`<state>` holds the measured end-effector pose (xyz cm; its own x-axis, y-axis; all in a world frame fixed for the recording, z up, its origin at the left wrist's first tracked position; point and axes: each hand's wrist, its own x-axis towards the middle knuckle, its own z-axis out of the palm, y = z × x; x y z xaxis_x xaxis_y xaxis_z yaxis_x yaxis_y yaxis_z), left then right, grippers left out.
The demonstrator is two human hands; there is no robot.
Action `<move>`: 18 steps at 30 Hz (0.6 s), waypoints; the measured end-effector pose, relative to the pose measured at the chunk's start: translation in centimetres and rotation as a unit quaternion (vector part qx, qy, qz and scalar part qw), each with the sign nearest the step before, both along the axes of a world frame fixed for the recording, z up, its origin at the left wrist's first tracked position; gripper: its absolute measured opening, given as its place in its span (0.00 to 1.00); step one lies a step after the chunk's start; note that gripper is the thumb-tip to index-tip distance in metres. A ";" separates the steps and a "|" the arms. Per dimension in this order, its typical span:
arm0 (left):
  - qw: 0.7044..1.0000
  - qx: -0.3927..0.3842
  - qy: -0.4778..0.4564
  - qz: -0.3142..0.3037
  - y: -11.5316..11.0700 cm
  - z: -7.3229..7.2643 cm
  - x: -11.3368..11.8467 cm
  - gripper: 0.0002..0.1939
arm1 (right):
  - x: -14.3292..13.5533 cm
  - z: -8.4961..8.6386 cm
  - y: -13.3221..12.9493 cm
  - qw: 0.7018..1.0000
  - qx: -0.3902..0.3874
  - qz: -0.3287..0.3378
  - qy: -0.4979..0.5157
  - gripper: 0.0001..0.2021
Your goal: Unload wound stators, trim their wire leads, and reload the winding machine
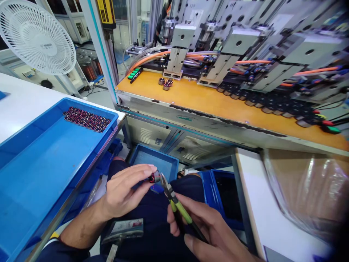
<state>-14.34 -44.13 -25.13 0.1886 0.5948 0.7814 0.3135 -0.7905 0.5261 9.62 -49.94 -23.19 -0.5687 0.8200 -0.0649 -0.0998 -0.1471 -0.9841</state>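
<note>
Between the thumb and fingers of my left hand (128,189) is a small wound motor stator (154,177), with reddish copper wire showing at its end. My right hand (201,225) is wrapped round a pair of cutting pliers (178,207) with green and black handles. The jaws of the pliers point up at the stator, close to its right side; whether they touch it I cannot tell. Both hands are over my lap. A large blue tray (40,160) stands on the table to my left, with many similar stators (87,119) packed in its far corner.
A machine bench (196,96) with an orange top crosses ahead, bearing metal fixtures (174,54), a few loose stators (166,84) and a row of cylindrical parts (261,103). Blue bins (155,160) sit below. At right is a white table (256,182) with clear plastic. A fan (40,40) stands far left.
</note>
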 end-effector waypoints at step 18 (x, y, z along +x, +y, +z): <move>0.999 -0.040 -0.015 -0.005 -0.4 -0.4 -0.3 0.35 | -0.9 0.1 1.0 0.993 -0.003 -0.021 -0.115 0.24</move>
